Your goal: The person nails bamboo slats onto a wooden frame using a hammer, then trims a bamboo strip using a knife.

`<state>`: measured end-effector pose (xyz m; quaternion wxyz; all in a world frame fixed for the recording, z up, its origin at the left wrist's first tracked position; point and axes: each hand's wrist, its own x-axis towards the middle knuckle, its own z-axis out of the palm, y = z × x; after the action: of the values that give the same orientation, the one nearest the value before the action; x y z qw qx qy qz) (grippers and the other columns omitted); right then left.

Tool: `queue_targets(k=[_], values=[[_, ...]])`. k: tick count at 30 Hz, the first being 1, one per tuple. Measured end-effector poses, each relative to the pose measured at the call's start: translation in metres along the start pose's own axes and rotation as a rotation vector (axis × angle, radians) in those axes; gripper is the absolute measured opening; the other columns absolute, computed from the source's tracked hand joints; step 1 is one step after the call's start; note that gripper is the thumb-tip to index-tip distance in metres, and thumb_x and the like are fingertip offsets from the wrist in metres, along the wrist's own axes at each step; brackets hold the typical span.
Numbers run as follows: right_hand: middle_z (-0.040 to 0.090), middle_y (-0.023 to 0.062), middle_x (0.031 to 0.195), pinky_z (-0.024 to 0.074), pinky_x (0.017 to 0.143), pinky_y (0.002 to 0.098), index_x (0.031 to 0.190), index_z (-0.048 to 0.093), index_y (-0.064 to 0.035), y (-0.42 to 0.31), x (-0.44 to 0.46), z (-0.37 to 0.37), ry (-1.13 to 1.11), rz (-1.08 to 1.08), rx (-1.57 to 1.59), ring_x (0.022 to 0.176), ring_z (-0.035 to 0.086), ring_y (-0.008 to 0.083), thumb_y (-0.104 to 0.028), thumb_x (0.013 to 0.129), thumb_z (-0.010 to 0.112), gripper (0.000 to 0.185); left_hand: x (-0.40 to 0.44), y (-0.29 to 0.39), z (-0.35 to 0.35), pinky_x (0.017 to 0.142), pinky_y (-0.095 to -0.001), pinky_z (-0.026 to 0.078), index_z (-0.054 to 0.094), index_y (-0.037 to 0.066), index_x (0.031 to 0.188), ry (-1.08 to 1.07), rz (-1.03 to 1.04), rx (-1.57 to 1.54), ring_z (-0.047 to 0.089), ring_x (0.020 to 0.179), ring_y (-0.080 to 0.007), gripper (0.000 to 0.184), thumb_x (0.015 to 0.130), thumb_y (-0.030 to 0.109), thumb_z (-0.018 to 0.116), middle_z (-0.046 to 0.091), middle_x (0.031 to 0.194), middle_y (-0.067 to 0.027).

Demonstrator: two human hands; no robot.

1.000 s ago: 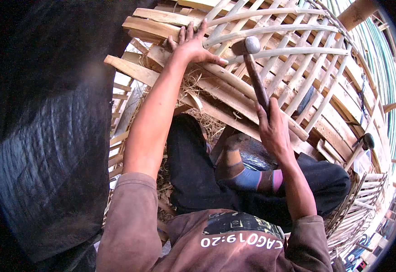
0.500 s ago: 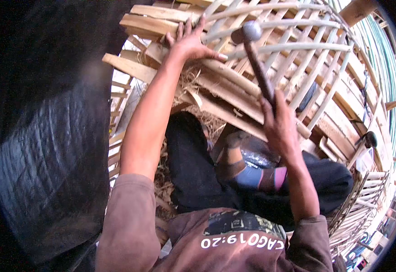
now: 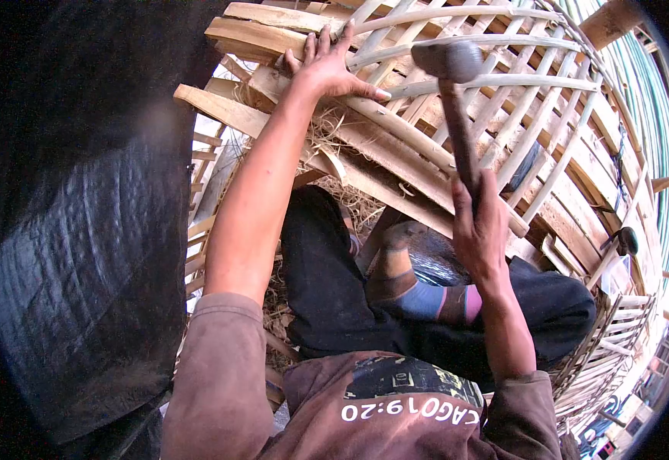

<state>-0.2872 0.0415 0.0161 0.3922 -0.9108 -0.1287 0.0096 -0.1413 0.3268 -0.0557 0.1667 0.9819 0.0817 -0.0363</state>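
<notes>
- One hammer (image 3: pixel 458 115) in the right hand (image 3: pixel 480 230) — fingers and thumb closed round lower handle, head up and slightly blurred
- Hammer head overlaps the wooden lattice (image 3: pixel 534 80) in this view; touching or above, cannot tell
- Left hand (image 3: pixel 327 73) wide, fingers splayed, palm down at the lattice's left end, thumb pointing toward hammer; no grip seen
- Long rounded rod (image 3: pixel 411 134) slants along the lattice's near edge, below left thumb
- Curly wood shavings (image 3: pixel 361 203) near the person's knee, under the planks
- Striped sock (image 3: pixel 422 297) on folded leg — dark trousers (image 3: pixel 323 284) beside
- Black sheet (image 3: pixel 89 268) fills left side
</notes>
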Motion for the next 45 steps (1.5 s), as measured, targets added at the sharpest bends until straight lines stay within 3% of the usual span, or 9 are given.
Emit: queue_targets(k=[4, 7, 15, 17, 25, 29, 35, 42, 45], values=[[0.057, 0.0263, 0.071, 0.0445, 0.058, 0.0500, 0.098, 0.045, -0.0031, 0.020, -0.007, 0.016, 0.088, -0.121, -0.006, 0.067, 0.058, 0.0480, -0.015, 0.095, 0.057, 0.017, -0.001, 0.001, 0.000, 0.110, -0.0691, -0.003, -0.001, 0.029, 0.155, 0.001, 0.000, -0.002, 0.001, 0.148, -0.0371, 0.156, 0.030, 0.084, 0.075, 0.002, 0.161, -0.0161], [0.057, 0.0300, 0.074, 0.0409, 0.058, 0.0550, 0.101, 0.042, -0.0030, 0.031, 0.009, 0.033, -0.055, 0.000, -0.108, 0.072, 0.057, 0.0513, -0.016, 0.094, 0.055, 0.020, -0.004, 0.003, 0.000, 0.110, -0.0687, -0.002, -0.002, 0.029, 0.155, -0.011, -0.001, 0.018, 0.001, 0.149, -0.0362, 0.156, 0.031, 0.084, 0.076, 0.003, 0.161, -0.0164], [0.056, 0.0282, 0.070, 0.0440, 0.057, 0.0509, 0.098, 0.043, -0.0031, 0.023, -0.009, 0.024, 0.053, -0.011, 0.057, 0.068, 0.058, 0.0501, -0.018, 0.095, 0.056, 0.020, -0.003, 0.001, -0.005, 0.111, -0.0683, -0.001, 0.000, 0.028, 0.155, 0.006, -0.015, 0.009, 0.001, 0.149, -0.0355, 0.155, 0.032, 0.081, 0.077, 0.003, 0.161, -0.0161], [0.057, 0.0307, 0.072, 0.0418, 0.057, 0.0538, 0.096, 0.041, -0.0028, 0.035, -0.004, 0.032, -0.055, 0.083, -0.080, 0.073, 0.057, 0.0529, -0.018, 0.095, 0.057, 0.022, -0.003, 0.003, -0.003, 0.111, -0.0685, -0.001, 0.001, 0.029, 0.155, -0.004, -0.006, 0.005, 0.001, 0.149, -0.0355, 0.155, 0.032, 0.081, 0.078, 0.003, 0.161, -0.0161], [0.058, 0.0267, 0.073, 0.0445, 0.056, 0.0495, 0.101, 0.045, -0.0029, 0.006, -0.005, 0.014, 0.153, -0.052, 0.103, 0.067, 0.058, 0.0490, -0.015, 0.094, 0.056, 0.018, 0.001, -0.003, 0.001, 0.109, -0.0705, 0.004, -0.003, 0.033, 0.154, 0.001, -0.002, 0.047, 0.000, 0.149, -0.0335, 0.155, 0.030, 0.085, 0.074, 0.000, 0.162, -0.0131], [0.057, 0.0308, 0.071, 0.0413, 0.057, 0.0549, 0.101, 0.042, -0.0023, 0.038, 0.004, 0.036, -0.047, 0.008, -0.052, 0.072, 0.058, 0.0521, -0.017, 0.094, 0.056, 0.021, 0.000, -0.003, 0.005, 0.111, -0.0683, -0.001, 0.000, 0.029, 0.155, -0.002, 0.003, 0.015, 0.003, 0.148, -0.0369, 0.157, 0.029, 0.085, 0.075, 0.003, 0.161, -0.0157], [0.059, 0.0280, 0.076, 0.0455, 0.059, 0.0494, 0.104, 0.045, -0.0024, 0.006, -0.001, 0.017, 0.061, -0.012, 0.013, 0.072, 0.059, 0.0491, -0.014, 0.094, 0.057, 0.019, -0.002, -0.001, -0.001, 0.111, -0.0682, -0.002, 0.001, 0.030, 0.155, 0.015, 0.010, 0.021, 0.002, 0.149, -0.0357, 0.155, 0.031, 0.084, 0.075, 0.003, 0.161, -0.0165], [0.060, 0.0269, 0.078, 0.0441, 0.061, 0.0536, 0.104, 0.045, -0.0037, 0.035, -0.001, 0.034, -0.034, -0.015, -0.112, 0.075, 0.060, 0.0484, -0.018, 0.094, 0.058, 0.022, -0.001, -0.003, 0.002, 0.110, -0.0695, -0.003, 0.002, 0.029, 0.155, 0.011, 0.027, -0.016, 0.001, 0.149, -0.0360, 0.155, 0.029, 0.084, 0.075, 0.003, 0.161, -0.0175], [0.059, 0.0264, 0.076, 0.0440, 0.060, 0.0519, 0.105, 0.046, -0.0032, 0.021, -0.001, 0.027, 0.020, -0.029, -0.038, 0.072, 0.060, 0.0476, -0.019, 0.094, 0.058, 0.022, 0.000, -0.003, 0.002, 0.111, -0.0683, 0.001, -0.002, 0.034, 0.154, 0.007, -0.015, 0.014, 0.001, 0.149, -0.0328, 0.154, 0.031, 0.083, 0.076, 0.000, 0.162, -0.0123]])
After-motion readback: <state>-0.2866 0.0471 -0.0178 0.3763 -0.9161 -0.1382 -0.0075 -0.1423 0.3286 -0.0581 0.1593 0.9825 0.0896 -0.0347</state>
